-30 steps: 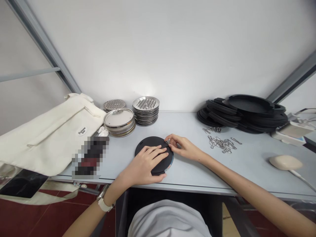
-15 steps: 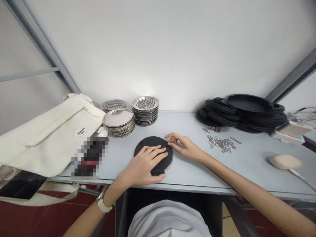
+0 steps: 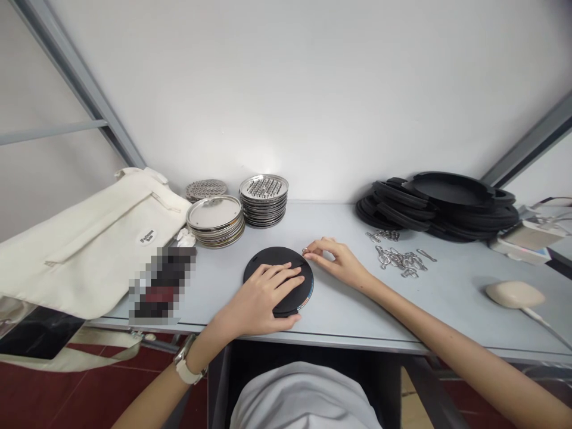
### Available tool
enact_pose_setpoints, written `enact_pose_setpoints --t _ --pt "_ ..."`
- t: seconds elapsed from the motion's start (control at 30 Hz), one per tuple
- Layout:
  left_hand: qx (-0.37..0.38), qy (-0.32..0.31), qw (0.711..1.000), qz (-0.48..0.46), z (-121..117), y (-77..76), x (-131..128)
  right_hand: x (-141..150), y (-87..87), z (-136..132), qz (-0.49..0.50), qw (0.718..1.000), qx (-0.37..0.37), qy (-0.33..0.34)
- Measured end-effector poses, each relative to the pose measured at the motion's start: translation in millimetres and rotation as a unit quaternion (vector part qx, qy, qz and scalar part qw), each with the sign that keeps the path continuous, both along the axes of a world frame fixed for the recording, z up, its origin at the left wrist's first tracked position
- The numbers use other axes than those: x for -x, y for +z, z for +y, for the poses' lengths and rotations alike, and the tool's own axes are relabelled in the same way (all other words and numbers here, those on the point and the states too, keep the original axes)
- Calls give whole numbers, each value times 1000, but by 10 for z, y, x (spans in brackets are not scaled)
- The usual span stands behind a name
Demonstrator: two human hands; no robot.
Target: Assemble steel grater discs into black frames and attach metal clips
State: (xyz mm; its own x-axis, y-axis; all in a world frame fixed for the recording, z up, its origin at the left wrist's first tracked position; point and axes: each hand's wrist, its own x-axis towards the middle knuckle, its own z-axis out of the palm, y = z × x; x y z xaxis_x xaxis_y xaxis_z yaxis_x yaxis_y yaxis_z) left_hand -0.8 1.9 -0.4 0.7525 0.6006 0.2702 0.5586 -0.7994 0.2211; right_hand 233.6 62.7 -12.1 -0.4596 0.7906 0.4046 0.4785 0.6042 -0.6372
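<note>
My left hand lies flat on a black round disc, its fingers stretched out and its thumb along the near edge. A thin coloured strip shows at the disc's right rim. At the disc's upper right edge, my right hand has thumb and index finger pinched on a small shiny metal clip; most of it is hidden by the fingertips. To the right of that hand lies a loose heap of metal clips with rings.
Stacks of round metal plates and metal grater discs stand at the back left. Black round rims are piled at the back right. A cream bag lies left, a beige computer mouse right, and a wall rises behind.
My right fingertips have drawn slightly up and away from the disc's edge, still pinched. My left hand and the disc have stayed in place.
</note>
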Motion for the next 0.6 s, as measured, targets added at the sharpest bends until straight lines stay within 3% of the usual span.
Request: enact_pose_setpoints --t 0.23,0.6 --pt "2 -2 1000 -1 2 -1 -3 22 -61 -20 12 999 39 6" --pt "3 0 1000 4 0 -12 3 30 -16 -72 -10 994 98 50"
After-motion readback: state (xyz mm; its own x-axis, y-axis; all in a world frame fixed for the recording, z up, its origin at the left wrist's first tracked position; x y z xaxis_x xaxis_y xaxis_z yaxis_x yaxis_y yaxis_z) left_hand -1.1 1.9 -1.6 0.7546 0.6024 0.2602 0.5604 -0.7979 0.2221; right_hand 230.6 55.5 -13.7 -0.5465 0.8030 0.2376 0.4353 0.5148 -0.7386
